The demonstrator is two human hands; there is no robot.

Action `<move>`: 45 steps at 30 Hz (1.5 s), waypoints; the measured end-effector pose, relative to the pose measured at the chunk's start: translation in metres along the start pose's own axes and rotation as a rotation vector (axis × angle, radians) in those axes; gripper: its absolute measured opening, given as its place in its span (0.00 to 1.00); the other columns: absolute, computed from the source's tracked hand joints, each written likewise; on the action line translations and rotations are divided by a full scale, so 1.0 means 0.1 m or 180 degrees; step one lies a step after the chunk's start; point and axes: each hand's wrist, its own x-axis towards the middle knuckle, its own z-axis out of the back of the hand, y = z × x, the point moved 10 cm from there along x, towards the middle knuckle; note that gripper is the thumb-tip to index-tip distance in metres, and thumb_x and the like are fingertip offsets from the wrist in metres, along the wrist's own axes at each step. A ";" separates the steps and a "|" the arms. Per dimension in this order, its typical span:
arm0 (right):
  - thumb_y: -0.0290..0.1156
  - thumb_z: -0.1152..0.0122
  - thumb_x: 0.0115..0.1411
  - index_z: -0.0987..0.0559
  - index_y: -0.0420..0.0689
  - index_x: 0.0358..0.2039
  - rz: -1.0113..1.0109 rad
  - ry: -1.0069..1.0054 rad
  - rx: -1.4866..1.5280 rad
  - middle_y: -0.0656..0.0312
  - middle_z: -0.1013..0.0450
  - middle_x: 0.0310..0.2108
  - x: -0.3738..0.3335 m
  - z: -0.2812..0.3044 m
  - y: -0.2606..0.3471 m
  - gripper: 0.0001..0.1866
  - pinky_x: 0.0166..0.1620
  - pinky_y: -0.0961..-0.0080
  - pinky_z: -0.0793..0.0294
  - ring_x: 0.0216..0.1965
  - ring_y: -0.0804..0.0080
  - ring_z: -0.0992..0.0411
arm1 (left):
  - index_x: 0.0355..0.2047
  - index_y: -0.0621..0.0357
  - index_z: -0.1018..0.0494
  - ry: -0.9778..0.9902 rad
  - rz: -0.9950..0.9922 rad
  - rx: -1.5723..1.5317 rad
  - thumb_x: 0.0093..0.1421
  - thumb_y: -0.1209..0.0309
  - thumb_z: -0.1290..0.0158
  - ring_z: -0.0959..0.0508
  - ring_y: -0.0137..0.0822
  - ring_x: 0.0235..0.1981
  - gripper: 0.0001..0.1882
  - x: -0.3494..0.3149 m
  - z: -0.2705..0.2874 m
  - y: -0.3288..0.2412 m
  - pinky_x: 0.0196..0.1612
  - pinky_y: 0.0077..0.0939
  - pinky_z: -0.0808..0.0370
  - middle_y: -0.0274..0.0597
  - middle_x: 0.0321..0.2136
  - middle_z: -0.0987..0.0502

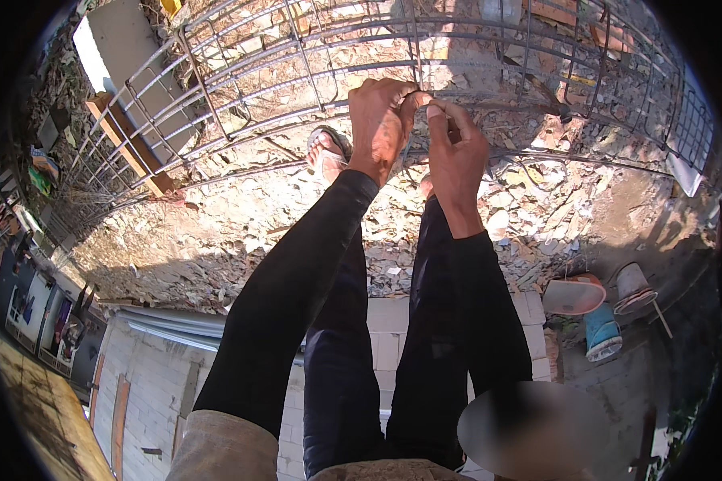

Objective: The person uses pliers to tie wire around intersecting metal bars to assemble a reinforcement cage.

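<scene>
A long cage of steel reinforcing bars (pixel 341 70) runs across the far side in front of me. Both my hands meet at its near bars, around the middle. My left hand (pixel 379 124) is closed with its fingertips curled at a bar and crossing stirrup. Close beside it on the right, my right hand (pixel 460 156) is pinched, thumb against fingers, almost touching the left fingertips. Whatever lies between the fingers is too small to make out. Below the cage, my sandalled foot (pixel 327 152) stands on broken rubble (pixel 249 220).
A wooden plank (pixel 130 144) and a pale board (pixel 112 48) lie by the cage's left end. At right are an orange-rimmed basin (pixel 573 297), a grey bucket (pixel 634 287) and a blue bucket (pixel 602 330). A light block surface (pixel 148 369) shows below, with grey lengths (pixel 172 327) along it.
</scene>
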 end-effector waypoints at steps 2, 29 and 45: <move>0.37 0.38 0.64 0.18 0.39 0.43 0.0359 0.0093 -0.0106 0.53 0.21 0.26 0.14 -0.04 0.28 0.14 0.32 0.68 0.27 0.26 0.68 0.24 | 0.31 0.56 0.18 0.0030 -0.0074 0.0099 0.52 0.74 0.39 0.23 0.45 0.34 0.05 -0.08 -0.10 0.02 0.44 0.40 0.31 0.42 0.31 0.18; 0.28 0.33 0.62 0.33 0.33 0.58 -0.1542 -0.0003 0.1985 0.59 0.22 0.32 -0.01 -0.41 -0.53 0.28 0.32 0.82 0.28 0.29 0.79 0.27 | 0.44 0.47 0.17 0.1542 0.0238 0.0185 0.57 0.69 0.42 0.18 0.49 0.37 0.14 0.09 -0.17 0.20 0.40 0.35 0.21 0.44 0.38 0.17; 0.35 0.35 0.58 0.18 0.39 0.47 -0.0098 0.0775 -0.0360 0.53 0.19 0.26 0.42 -0.20 -0.46 0.18 0.35 0.64 0.26 0.28 0.59 0.21 | 0.35 0.60 0.15 0.1970 0.0775 -0.0330 0.60 0.64 0.36 0.27 0.29 0.21 0.11 0.18 -0.41 0.40 0.28 0.27 0.28 0.45 0.21 0.19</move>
